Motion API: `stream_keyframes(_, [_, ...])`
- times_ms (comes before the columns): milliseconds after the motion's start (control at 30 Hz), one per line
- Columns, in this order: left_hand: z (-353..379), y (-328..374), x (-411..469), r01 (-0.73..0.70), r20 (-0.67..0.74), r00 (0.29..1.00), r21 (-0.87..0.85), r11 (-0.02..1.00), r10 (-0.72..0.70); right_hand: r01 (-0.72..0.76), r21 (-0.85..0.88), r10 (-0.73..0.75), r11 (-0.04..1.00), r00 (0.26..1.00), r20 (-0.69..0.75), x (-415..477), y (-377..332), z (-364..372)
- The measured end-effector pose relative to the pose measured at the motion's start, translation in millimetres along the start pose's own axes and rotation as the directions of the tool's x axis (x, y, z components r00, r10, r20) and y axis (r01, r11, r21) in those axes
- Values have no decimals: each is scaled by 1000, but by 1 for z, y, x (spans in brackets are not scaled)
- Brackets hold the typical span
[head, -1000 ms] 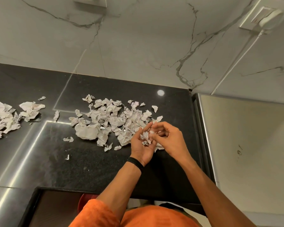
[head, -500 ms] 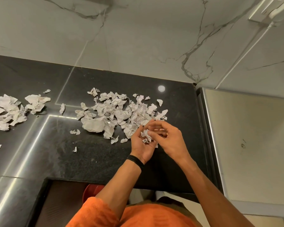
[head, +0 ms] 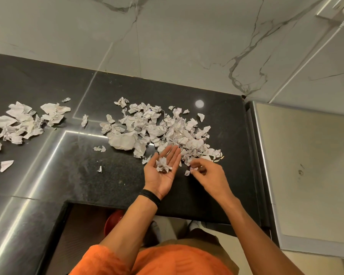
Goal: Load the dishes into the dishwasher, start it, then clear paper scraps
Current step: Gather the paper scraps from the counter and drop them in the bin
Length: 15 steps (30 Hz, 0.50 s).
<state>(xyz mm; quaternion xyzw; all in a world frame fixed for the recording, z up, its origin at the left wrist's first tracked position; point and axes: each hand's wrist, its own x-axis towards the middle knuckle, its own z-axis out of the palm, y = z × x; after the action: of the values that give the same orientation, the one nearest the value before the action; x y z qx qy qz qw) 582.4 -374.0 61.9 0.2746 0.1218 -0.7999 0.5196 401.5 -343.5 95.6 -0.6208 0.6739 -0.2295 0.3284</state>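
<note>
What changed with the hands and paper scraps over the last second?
The left hand opened flat, carrying gathered scraps. The right hand drew away rightward and pinches a loose scrap. The main pile and left pile stayed put.

I can read nothing here. The paper scraps heaped toward the back right corner of the counter carry faint dark lines, print or handwriting, but they are too small and crumpled to make out. The few lying in my left hand are just as illegible, and so are those by the counter's left edge.
</note>
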Motion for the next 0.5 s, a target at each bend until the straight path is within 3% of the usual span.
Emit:
stream_keyframes(133, [-9, 9, -9, -24, -18, 1000, -6, 1000, 24, 153, -273, -128, 950, 986, 106, -4, 2, 19])
stream_keyframes(300, [-11, 12, -14, -36, -38, 999, 17, 999, 37, 221, -345, -210, 912, 975, 70, -1, 2, 26])
stream_keyframes(367, [-10, 11, -15, -31, -33, 999, 33, 999, 32, 156, -290, -163, 944, 987, -1, -4, 0, 26])
stream_keyframes(433, [-10, 9, -14, -24, -29, 999, 43, 999, 25, 102, -101, -113, 990, 988, -105, -9, -8, 24])
stream_keyframes(500, [-11, 5, -12, -12, -29, 999, 46, 999, 14, 138, 96, -121, 986, 979, -166, -13, -26, 23])
